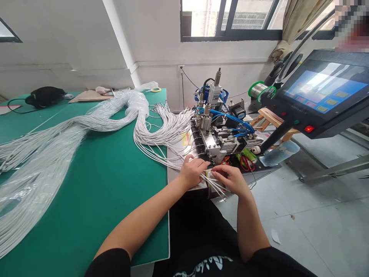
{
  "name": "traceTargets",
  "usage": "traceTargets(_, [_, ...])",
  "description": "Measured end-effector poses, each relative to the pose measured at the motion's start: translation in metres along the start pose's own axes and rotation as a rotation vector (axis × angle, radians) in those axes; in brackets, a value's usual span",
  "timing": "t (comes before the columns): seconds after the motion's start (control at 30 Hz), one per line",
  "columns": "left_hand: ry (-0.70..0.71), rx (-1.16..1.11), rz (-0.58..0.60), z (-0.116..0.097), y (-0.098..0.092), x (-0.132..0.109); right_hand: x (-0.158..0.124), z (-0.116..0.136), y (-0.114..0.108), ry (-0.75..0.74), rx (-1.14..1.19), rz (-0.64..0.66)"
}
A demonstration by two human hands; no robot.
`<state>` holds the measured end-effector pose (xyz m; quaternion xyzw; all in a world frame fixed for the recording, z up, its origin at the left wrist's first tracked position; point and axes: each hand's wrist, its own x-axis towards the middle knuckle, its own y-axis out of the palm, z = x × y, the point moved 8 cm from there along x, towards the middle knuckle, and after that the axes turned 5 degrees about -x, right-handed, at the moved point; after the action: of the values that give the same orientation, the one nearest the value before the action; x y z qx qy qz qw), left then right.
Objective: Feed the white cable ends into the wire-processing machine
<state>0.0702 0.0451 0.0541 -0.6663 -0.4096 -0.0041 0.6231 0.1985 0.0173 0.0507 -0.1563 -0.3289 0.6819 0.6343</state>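
Green tabletop (121, 188) lay left, machine (211, 132) right. White wires (147, 132) arced off the tabletop to the machine's near edge. My left grip (192, 172) was closed over a bunch of them; my right grip (232, 179) was curled just beside, pinch unclear, couldn't tell. Wire ends (221, 193) fanned between. Judgement: steady left, light right fingertips, strands uncrossed.

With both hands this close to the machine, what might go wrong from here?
1. The left hand and right hand are right beside the machine; if a part moves, it might pinch them.
2. The wires lie in loose, overlapping strands, so a pull on one could tangle others.
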Motion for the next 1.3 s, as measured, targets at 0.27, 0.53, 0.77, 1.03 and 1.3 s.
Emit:
traceTargets(0.27, [-0.005,-0.011,0.080,0.001,0.005,0.000,0.001,-0.002,0.000,0.042,0.040,-0.015])
traceTargets(0.53, [0.000,-0.024,0.138,0.002,0.013,0.000,0.001,-0.002,-0.001,0.043,0.030,-0.029])
traceTargets(0.77, [-0.004,-0.021,0.154,0.003,0.013,0.000,0.001,-0.001,0.000,0.043,0.018,-0.033])
traceTargets(1.03, [-0.004,-0.018,0.158,0.003,0.014,0.000,0.002,-0.001,0.000,0.050,0.022,-0.038])
traceTargets(1.3, [-0.017,-0.022,0.178,0.004,0.016,0.001,0.001,-0.006,0.002,0.054,0.032,-0.045])
